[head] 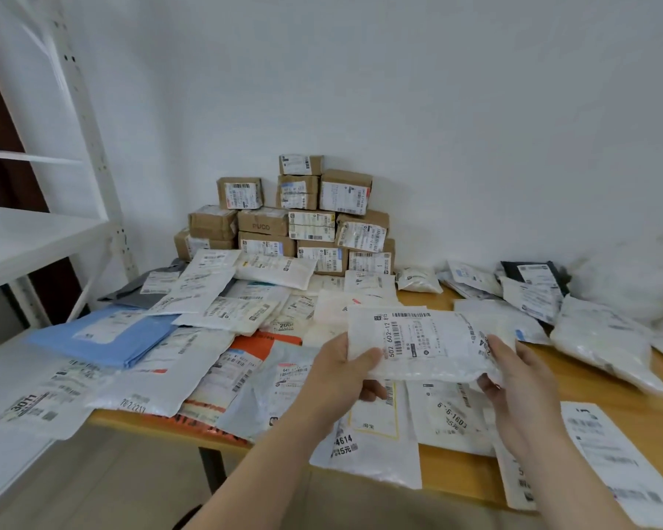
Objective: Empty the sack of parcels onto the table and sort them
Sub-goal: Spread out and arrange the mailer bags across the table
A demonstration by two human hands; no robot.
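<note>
I hold a white padded parcel with a barcode label above the wooden table. My left hand grips its left end, thumb on top. My right hand grips its right end. Flat mailers cover the table's left half, among them a blue one, an orange one and a grey one. Brown cardboard boxes are stacked against the back wall. More white and black bags lie at the right. A white sack slumps at the far right.
A white metal shelf unit stands at the left, close to the table's corner. Some mailers overhang the table's front edge. A long white envelope lies at the front right. Bare wood shows between the right-hand bags and the front mailers.
</note>
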